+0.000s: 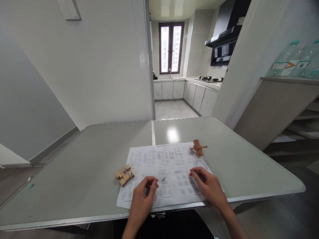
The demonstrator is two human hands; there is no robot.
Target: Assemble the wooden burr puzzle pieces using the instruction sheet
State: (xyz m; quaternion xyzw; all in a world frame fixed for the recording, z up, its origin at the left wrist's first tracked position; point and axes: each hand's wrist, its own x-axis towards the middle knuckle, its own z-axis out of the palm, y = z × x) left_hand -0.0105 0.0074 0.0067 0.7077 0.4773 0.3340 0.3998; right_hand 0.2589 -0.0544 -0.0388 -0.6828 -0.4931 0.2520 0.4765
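Observation:
A white printed sheet (164, 172) full of small diagrams lies on the grey table (87, 166) near its front edge. My left hand (143, 199) rests on the sheet's lower part, fingers curled toward the thumb, with nothing visible in them. My right hand (208, 186) lies on the sheet's right side, fingers bent and fingertips touching the paper. A light wooden block puzzle (124, 175) sits on the sheet's left edge, just left of my left hand. A darker wooden cross-shaped puzzle (198, 147) stands at the sheet's far right corner.
A seam (153, 132) splits the table in two halves. Behind it a doorway opens on a kitchen with cabinets (174, 89) and a window. A white wall stands to the left. At right, a counter (281, 99) carries plastic bottles (294, 59).

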